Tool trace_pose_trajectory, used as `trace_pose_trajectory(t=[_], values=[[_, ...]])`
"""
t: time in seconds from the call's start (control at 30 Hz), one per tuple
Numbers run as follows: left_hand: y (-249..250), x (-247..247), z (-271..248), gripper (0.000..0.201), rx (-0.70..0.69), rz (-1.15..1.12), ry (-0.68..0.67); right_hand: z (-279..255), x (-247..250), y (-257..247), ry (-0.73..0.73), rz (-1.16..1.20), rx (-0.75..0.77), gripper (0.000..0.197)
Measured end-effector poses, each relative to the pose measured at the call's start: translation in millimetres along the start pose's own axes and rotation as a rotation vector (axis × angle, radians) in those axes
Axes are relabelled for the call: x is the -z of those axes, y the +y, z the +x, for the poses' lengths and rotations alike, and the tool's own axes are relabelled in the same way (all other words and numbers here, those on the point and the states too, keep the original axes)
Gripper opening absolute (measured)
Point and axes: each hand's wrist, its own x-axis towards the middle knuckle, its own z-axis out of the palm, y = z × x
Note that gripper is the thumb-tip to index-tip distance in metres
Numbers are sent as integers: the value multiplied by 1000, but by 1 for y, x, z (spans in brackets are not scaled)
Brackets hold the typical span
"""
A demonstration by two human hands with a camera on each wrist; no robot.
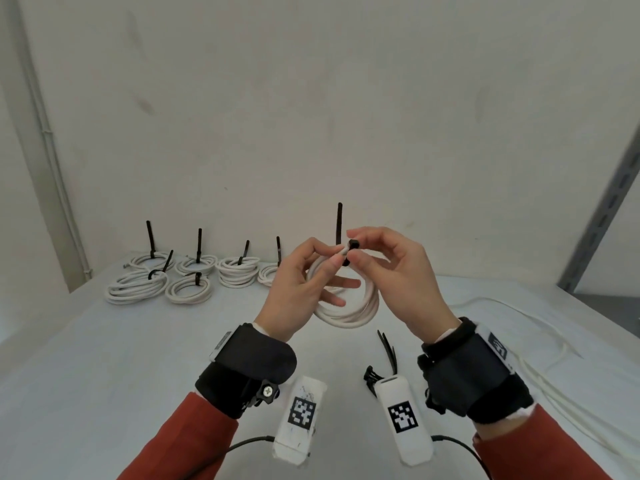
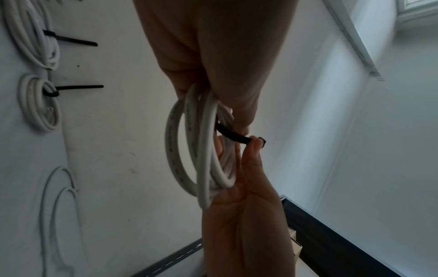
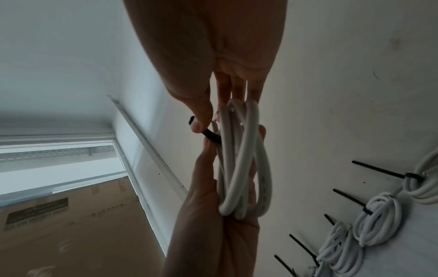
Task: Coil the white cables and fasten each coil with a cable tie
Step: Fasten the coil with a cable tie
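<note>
— Above the table [image 1: 104,358], what did you log?
— I logged the coil [image 1: 349,318] held aloft: left hand [image 1: 298,282] pinching its strands, right hand [image 1: 398,275] pinching the cable tie [image 1: 338,223] at its head, looped but, I judged, not yet tight. Six tied coils [image 1: 228,280] lay back left; loose cable [image 1: 535,374] lay right.
— The wrist views?
— They showed the cable tie crossing the strands; only the head view showed spare ties [image 1: 388,346].

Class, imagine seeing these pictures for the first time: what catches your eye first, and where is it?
The left hand and right hand meet in mid-air at the centre, pinching a white coil and the black tie round it, its tail pointing up. Behind, at the far left of the table, tied coils bristle with similar tails.
</note>
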Motion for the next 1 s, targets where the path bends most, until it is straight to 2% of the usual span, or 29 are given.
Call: trace_pose_trajectory(t=[0.13, 0.23, 0.37, 0.53, 0.63, 0.73, 0.83, 0.93, 1.0], values=[[-1, 1, 0, 10, -35, 66, -15, -2, -2, -4, 27, 86, -101, 8], [-3, 2, 1, 23, -37, 114, -42, -1, -4, -5, 60, 140, -182, 10], [-2, 6, 2, 20, -38, 151, -45, 2, -7, -6, 60, 150, -212, 6], [4, 12, 4, 21, -52, 194, -17, 10, -13, -7, 18, 184, -240, 16], [12, 20, 6, 17, -79, 184, 37, 18, -19, -4, 45, 346, -255, 15], [19, 28, 8, 18, -78, 151, 65, 28, -22, 1, 112, 538, -368, 19], [21, 32, 8, 18, -51, 144, 29, 34, -26, 6, 3, 554, -454, 28], [19, 32, 7, 17, -6, 152, -31, 35, -32, 8, -80, 590, -411, 33], [17, 31, 8, 18, 20, 137, -44, 34, -34, 11, -30, 624, -347, 33]])
